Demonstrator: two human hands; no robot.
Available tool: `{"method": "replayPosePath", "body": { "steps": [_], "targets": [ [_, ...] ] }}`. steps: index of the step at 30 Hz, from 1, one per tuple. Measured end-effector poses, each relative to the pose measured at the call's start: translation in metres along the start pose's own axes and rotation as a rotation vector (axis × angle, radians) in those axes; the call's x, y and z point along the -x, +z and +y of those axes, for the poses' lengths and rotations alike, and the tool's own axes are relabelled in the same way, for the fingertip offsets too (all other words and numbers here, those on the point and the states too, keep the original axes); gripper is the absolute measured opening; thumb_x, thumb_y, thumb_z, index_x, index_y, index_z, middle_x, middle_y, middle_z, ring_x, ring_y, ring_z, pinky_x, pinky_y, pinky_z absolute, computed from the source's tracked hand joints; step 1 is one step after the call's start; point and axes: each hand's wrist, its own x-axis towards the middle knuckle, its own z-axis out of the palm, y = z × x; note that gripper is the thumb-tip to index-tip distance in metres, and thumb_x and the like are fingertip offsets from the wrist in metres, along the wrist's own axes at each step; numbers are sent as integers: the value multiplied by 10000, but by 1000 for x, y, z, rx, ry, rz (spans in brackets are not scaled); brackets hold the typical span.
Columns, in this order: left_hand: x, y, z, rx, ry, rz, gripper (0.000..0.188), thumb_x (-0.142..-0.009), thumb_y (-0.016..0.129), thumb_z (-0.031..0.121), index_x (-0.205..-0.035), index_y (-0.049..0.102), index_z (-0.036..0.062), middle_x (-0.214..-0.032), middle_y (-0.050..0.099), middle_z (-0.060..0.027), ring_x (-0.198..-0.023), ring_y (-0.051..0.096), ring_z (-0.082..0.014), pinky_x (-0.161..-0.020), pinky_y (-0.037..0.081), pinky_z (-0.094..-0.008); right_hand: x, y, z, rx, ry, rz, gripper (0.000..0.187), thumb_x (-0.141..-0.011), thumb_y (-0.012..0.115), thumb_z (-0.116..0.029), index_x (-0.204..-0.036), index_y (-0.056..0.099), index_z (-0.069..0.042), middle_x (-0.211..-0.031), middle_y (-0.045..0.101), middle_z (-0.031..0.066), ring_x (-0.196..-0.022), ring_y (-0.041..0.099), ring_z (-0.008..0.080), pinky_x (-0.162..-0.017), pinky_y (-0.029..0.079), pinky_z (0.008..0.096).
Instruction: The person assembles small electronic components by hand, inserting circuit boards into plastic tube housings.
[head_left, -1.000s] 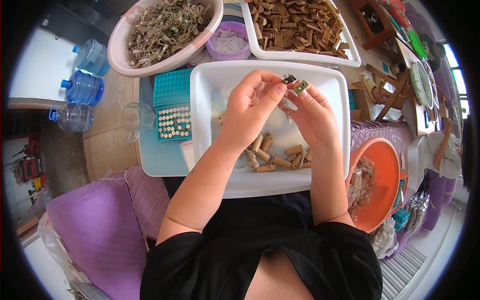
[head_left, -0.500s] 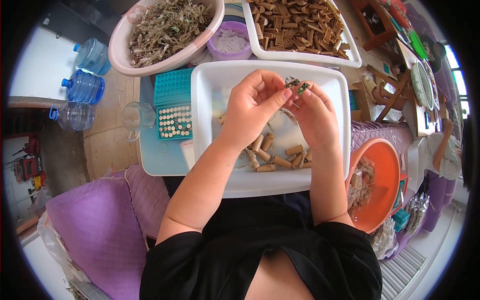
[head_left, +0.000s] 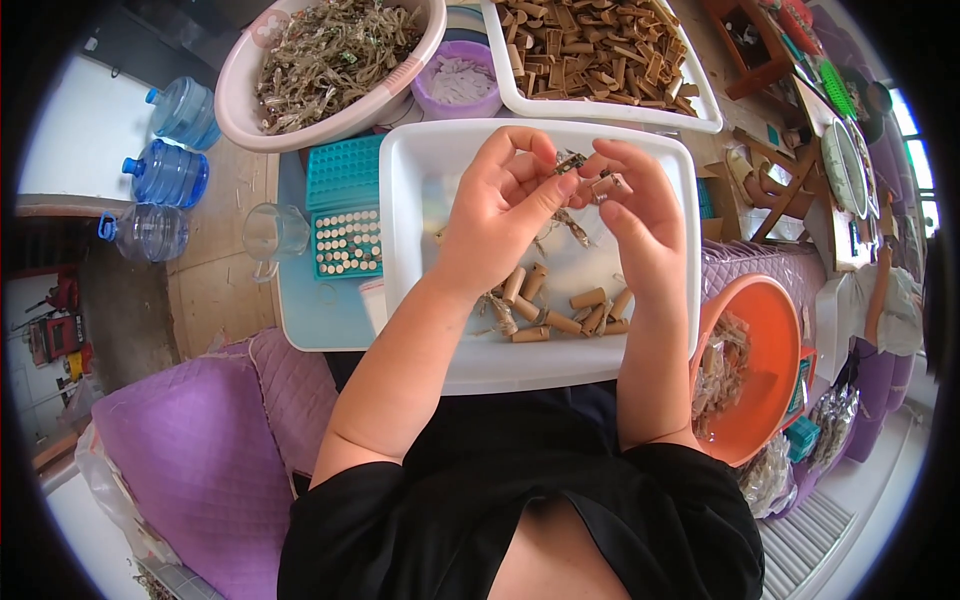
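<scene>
The right hand (head_left: 645, 220) had drawn rightward from the left hand (head_left: 500, 205), which pinched a small green circuit piece (head_left: 571, 162), upper centre, over the white tub (head_left: 540, 375). That parting suggested a regrip; whether the right hand clamped the small silvery part (head_left: 605, 186), I couldn't tell.

Over here, three bluish water jugs (head_left: 168, 175) are standing near the white wall (head_left: 80, 130) | clear pitcher (head_left: 274, 232) is sitting by the left edge of the desk (head_left: 318, 315) | purple quilted fabric (head_left: 180, 450) is filling lower left | someone in a pale top (head_left: 899, 312) is showing far right | white ribbed panel (head_left: 812, 530) is lying lower right
</scene>
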Motion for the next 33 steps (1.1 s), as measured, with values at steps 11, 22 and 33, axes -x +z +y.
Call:
{"method": "replayPosePath", "body": {
  "steps": [11, 22, 33],
  "targets": [
    [-1, 1, 3, 152, -107, -27, 215, -833, 629, 70, -947, 448, 58, -832, 602, -55, -770, 595, -113, -691, 498, -241, 1, -16, -2, 425, -126, -29, 181, -784, 599, 61, -964, 603, 35, -947, 594, 87, -875, 577, 153, -792, 461, 262],
    [1, 6, -2, -105, 58, -2, 195, -833, 605, 7, -950, 454, 41, -800, 568, -17, -749, 550, -63, -703, 447, -188, 5, -15, 5, 466, -97, 121, 133, -817, 639, -103, -795, 595, 21, -765, 602, 45, -703, 536, 101, -647, 415, 210],
    [1, 6, 3, -14, -23, 20, 157, -883, 572, 137, -954, 539, 0, -806, 598, -39, -703, 540, -70, -680, 443, -210, 5, -15, 6, 142, 133, 288, 267, -831, 638, -189, -647, 578, -6, -562, 539, 16, -521, 481, 77, -507, 370, 205]
  ]
}}
